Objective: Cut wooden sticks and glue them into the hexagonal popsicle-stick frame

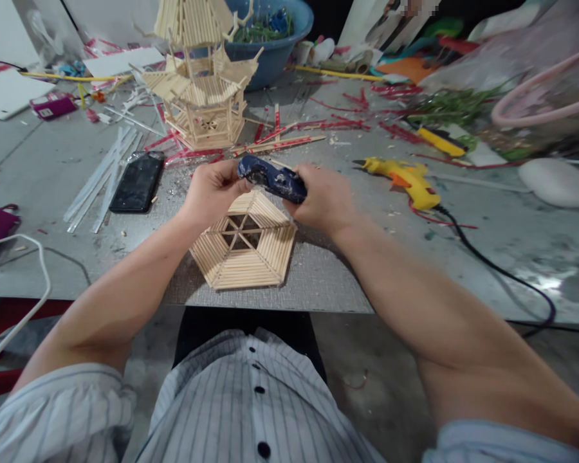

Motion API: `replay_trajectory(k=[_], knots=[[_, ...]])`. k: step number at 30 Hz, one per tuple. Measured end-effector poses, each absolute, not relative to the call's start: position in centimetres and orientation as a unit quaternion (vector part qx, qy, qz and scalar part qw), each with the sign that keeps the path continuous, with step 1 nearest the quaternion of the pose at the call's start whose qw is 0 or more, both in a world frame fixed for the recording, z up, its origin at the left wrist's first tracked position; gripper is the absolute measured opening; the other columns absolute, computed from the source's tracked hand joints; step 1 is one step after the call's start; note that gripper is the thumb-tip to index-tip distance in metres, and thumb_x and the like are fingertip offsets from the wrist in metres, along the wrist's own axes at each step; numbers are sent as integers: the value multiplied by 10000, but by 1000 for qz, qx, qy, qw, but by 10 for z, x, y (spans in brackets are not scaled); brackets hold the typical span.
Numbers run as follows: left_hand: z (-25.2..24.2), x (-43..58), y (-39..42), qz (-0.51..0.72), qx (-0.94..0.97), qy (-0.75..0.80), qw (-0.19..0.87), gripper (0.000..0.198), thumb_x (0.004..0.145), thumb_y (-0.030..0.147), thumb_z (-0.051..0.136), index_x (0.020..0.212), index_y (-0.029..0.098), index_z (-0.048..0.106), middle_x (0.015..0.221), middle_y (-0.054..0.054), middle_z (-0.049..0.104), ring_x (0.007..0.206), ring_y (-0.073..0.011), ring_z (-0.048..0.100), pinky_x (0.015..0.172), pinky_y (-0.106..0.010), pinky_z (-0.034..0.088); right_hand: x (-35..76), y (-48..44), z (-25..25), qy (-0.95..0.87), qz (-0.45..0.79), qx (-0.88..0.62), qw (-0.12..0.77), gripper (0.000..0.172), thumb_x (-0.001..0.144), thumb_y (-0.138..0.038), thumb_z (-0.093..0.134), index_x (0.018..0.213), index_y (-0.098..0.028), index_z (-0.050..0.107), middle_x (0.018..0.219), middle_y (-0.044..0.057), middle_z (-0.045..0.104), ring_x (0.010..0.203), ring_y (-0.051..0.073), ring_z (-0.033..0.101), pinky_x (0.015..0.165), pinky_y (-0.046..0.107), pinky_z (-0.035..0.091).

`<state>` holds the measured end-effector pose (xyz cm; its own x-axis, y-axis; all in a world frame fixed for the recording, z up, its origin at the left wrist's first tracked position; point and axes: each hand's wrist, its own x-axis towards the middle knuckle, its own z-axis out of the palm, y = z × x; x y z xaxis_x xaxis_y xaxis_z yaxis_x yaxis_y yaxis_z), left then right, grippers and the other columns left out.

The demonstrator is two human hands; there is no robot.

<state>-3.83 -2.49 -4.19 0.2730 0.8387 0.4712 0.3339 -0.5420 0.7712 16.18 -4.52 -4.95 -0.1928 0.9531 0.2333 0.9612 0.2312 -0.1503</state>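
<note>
Above the front middle of the table, my left hand [215,186] is closed, with its fingers and thumb pinched at the left end of a scuffed dark blue hand tool [275,180]. My right hand [325,196] wraps round the tool's right end. A thin pale edge, perhaps a stick, shows behind the tool; its exact kind is unclear. Just below both hands lies a six-sided roof panel of wooden sticks [248,267], with a spoked opening in its middle. My hands partly hide its far edge.
A stick pagoda model [205,96] stands behind, before a blue basin [289,45]. To the left lie a black phone [137,183] and clear glue sticks [103,173]. A yellow glue gun [405,180], its black cord [492,263] trailing over the front edge, lies right. Red-and-clear wrapper scraps [338,122] are scattered behind.
</note>
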Motion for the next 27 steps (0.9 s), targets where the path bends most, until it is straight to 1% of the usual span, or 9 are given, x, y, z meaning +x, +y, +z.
replay_trajectory(k=[3,7,9,11,14,17,20,24,27], knots=[[-41,-39,-24,460,751,375,290,124,753,221,668,655,173,608,604,34,545,598,-87,509,575,-220,426,161,-47,-45,-765,-10,-632,122,411,784,-310,561,1177,-188,578,1069,139,683,981,334,638,778,415,463],[-40,-41,-21,451,755,391,272,152,780,261,645,660,173,619,576,31,543,577,-82,496,557,-208,410,170,-36,-29,-768,-1,-619,166,580,747,-204,590,1319,-148,513,1218,154,636,1098,326,599,885,411,454],[-40,-43,-20,446,758,403,255,141,790,269,634,694,167,648,605,21,584,585,-81,503,562,-207,413,179,-25,-19,-733,-25,-655,182,656,760,-162,582,1393,-69,436,1292,213,585,1172,337,560,948,429,423],[-40,-44,-18,442,761,413,236,133,786,269,634,720,159,669,633,11,617,589,-82,504,561,-207,411,191,-13,-11,-712,-98,-681,141,676,763,-156,608,1390,8,419,1289,288,559,1210,373,526,965,470,389],[-40,-46,-16,432,769,420,212,131,781,267,627,736,157,683,648,4,638,596,-87,506,561,-212,399,208,2,-7,-721,-208,-660,38,568,821,-126,565,1369,-10,476,1298,299,556,1256,370,487,999,530,301],[-40,-46,-17,426,780,416,195,124,782,254,611,739,162,683,655,4,643,605,-92,510,573,-218,394,222,9,-12,-721,-235,-651,35,435,957,-142,359,1349,-63,532,1327,240,563,1265,318,490,979,551,285],[-40,-45,-17,419,786,415,188,127,781,255,603,724,167,676,658,3,645,612,-97,513,582,-224,392,228,9,-13,-710,-227,-667,12,434,958,-129,371,1359,-60,519,1303,213,582,1254,282,495,959,525,294],[-42,-46,-16,418,784,419,186,132,773,262,602,729,163,677,654,2,645,602,-95,501,577,-223,381,232,8,-9,-702,-237,-672,10,454,949,-83,342,1369,2,492,1276,258,581,1263,278,485,981,503,286],[-43,-47,-13,424,776,426,188,136,768,270,607,736,160,680,646,1,643,584,-91,486,558,-221,367,237,9,-10,-741,-235,-628,24,460,939,-78,350,1366,-79,521,1312,235,574,1284,296,467,1001,538,259]])
